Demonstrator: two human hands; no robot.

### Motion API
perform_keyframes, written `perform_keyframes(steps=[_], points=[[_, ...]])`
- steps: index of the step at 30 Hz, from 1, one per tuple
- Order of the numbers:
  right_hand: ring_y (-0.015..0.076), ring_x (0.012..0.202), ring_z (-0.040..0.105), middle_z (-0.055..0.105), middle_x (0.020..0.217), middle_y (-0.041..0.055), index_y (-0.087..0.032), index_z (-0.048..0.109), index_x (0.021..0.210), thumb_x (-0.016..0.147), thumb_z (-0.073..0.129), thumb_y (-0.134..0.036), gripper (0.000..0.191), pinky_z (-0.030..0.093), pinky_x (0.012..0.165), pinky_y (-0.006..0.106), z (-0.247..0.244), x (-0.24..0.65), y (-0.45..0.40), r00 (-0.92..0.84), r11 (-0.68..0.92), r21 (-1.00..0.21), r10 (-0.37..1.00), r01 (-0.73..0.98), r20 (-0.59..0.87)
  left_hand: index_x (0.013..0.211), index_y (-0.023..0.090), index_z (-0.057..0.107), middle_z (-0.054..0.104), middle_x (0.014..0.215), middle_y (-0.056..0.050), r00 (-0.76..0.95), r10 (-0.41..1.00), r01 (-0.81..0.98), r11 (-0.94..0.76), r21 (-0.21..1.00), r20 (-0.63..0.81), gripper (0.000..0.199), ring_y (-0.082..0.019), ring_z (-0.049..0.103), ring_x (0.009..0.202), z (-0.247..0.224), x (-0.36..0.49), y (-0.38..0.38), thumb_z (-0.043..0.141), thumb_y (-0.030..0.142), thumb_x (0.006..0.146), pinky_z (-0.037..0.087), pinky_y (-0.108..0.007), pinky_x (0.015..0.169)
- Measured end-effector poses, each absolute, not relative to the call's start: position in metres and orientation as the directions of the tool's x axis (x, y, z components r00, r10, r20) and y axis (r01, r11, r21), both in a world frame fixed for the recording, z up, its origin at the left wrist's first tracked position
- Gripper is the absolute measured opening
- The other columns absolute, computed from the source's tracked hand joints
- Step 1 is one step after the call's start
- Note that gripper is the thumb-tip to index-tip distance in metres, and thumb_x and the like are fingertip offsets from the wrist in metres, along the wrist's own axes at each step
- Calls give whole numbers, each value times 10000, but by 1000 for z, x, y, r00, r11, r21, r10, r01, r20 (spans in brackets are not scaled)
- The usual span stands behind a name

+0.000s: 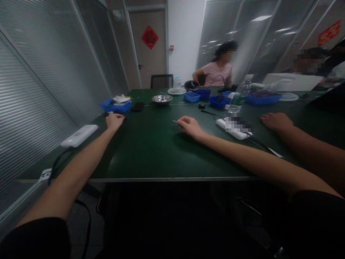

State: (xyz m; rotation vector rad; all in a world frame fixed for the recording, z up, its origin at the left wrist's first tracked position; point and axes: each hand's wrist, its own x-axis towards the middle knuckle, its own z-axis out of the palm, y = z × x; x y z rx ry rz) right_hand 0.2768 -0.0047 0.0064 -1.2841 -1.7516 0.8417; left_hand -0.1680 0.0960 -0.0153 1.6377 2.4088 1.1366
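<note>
My right hand (188, 126) is held just over the green table (145, 151), fingers pinched together. From its fingertips a thin pale rod (174, 121) sticks out to the left; its exact kind is too small to tell. Over at the table's left side is my left hand (114, 121), closed in a pinch close to a blue tray (116, 105). Whatever its fingers may hold cannot be made out. A dark flat object (138, 107) lies beyond it, and a shiny metal bowl (162, 100) stands farther back between both hands.
White power strips lie at the left (80, 136) and right (234, 128), with black cables. A plastic bottle (239, 96) stands among blue bins (219, 101). Another person's hand (277, 121) rests on the table at right. A person in pink (217, 75) sits across the table.
</note>
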Motion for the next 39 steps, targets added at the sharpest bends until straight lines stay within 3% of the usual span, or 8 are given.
perform_keyframes(steps=[7,13,21,25,28,32,36,39], points=[[126,637,574,670,809,9,-198,685,992,928,612,-475,293,450,587,250,4,278,-4,-195,284,-865,956,413,221,1090,194,829,799,1052,-78,-289,889,861,78,503,356,272,-253,730,1017,-12,-177,94,744,282,847,523,-294,1001],[132,658,582,668,805,8,-197,688,989,931,605,-489,309,454,595,249,3,278,-3,-198,290,-859,954,423,225,1073,207,834,791,1087,-92,-284,867,907,104,408,410,270,-286,718,1025,-11,-167,88,711,334,869,533,-358,990],[140,681,586,672,815,10,-201,690,994,930,606,-490,309,461,616,255,5,279,-5,-223,304,-856,948,417,228,986,187,831,795,1016,-84,-537,808,659,222,719,242,265,-276,719,1004,-8,-160,90,823,290,742,557,-346,942],[143,698,588,675,825,18,-197,684,982,927,613,-474,291,452,615,250,7,277,-7,-204,289,-861,954,418,221,1005,165,821,789,1012,-102,-544,803,658,231,716,241,269,-276,716,995,-9,-160,91,813,295,769,555,-351,940],[137,672,576,664,811,12,-197,680,978,925,613,-473,289,449,606,251,7,276,-7,-198,286,-865,955,413,221,1004,162,818,779,986,-124,-440,846,793,209,572,301,242,-293,712,979,-9,-160,89,772,320,826,547,-367,942],[135,666,579,657,802,4,-199,683,986,927,607,-473,290,451,610,256,6,277,-6,-203,295,-861,952,414,228,1043,156,796,744,1067,-182,-223,884,962,131,241,410,272,-361,679,1054,-7,-151,80,633,346,935,520,-439,958],[134,667,577,667,814,8,-199,683,988,927,606,-475,293,450,612,258,7,278,-7,-209,294,-858,952,421,224,1090,69,754,707,1096,-268,-88,932,990,122,-76,351,361,-417,666,1056,-4,-132,69,504,308,984,498,-471,925],[136,669,574,668,816,11,-197,683,988,926,608,-473,292,453,616,259,9,278,-9,-206,290,-860,953,419,221,1069,55,747,711,1086,-272,-38,961,967,105,-232,275,328,-412,676,1045,-1,-120,67,503,245,961,487,-448,909]])
